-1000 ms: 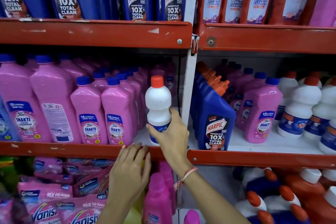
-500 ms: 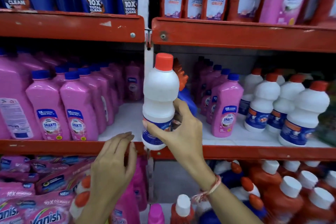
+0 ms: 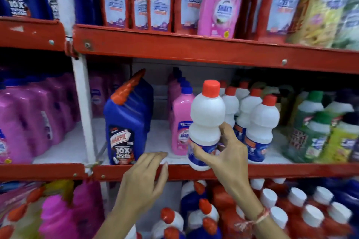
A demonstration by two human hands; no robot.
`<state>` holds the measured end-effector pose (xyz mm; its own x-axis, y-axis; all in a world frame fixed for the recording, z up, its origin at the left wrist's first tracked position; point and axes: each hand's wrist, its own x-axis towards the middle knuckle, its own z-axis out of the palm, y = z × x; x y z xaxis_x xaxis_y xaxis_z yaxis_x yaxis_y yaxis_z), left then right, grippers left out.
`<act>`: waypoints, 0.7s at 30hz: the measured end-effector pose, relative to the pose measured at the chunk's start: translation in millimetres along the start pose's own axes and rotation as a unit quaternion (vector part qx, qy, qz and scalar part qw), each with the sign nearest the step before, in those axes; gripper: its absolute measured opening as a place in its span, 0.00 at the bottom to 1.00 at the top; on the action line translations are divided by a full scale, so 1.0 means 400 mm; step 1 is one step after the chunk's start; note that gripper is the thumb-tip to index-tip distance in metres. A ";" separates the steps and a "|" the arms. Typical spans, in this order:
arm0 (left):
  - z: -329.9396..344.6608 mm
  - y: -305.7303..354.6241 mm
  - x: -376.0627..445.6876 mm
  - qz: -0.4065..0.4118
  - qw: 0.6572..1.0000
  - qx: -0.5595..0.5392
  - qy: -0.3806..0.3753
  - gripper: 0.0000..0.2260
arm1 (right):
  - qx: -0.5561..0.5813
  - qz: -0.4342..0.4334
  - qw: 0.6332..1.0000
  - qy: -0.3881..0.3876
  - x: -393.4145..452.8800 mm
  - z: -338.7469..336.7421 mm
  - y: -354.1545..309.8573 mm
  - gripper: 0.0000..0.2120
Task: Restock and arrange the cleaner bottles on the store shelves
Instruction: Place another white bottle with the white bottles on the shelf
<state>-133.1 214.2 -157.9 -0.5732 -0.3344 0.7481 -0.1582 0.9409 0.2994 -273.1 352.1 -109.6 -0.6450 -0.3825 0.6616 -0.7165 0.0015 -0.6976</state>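
Note:
My right hand [image 3: 225,153] grips a white cleaner bottle with a red cap [image 3: 206,122] by its blue label, upright, just over the front lip of the middle shelf [image 3: 272,170]. It hangs right next to a group of matching white bottles [image 3: 260,120] standing on that shelf. My left hand [image 3: 143,180] rests with fingers spread on the red shelf lip, holding nothing. Left of the held bottle stand a row of pink bottles [image 3: 180,122] and a row of blue Harpic bottles [image 3: 124,122].
Green and yellow bottles [image 3: 320,134] fill the shelf's right end. Large pink bottles [image 3: 33,118] sit beyond the white upright post [image 3: 83,106]. Red pouches [image 3: 139,0] line the top shelf. Red, white and blue bottles [image 3: 291,209] crowd the shelf below.
The view has swung right. My right hand carried the white bottle from the left bay across the post to beside the matching white bottles. My left hand followed along the shelf lip.

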 end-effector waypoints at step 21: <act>0.087 0.061 -0.004 -0.041 0.994 0.070 -0.079 0.15 | -0.047 0.050 0.998 0.009 0.090 -0.070 0.217 0.30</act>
<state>-164.0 239.5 -172.3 -0.6707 -0.4080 0.6194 -0.3135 0.9128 0.2618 -366.1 364.2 -138.6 -0.7186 -0.3603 0.5949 -0.6694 0.1265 -0.7320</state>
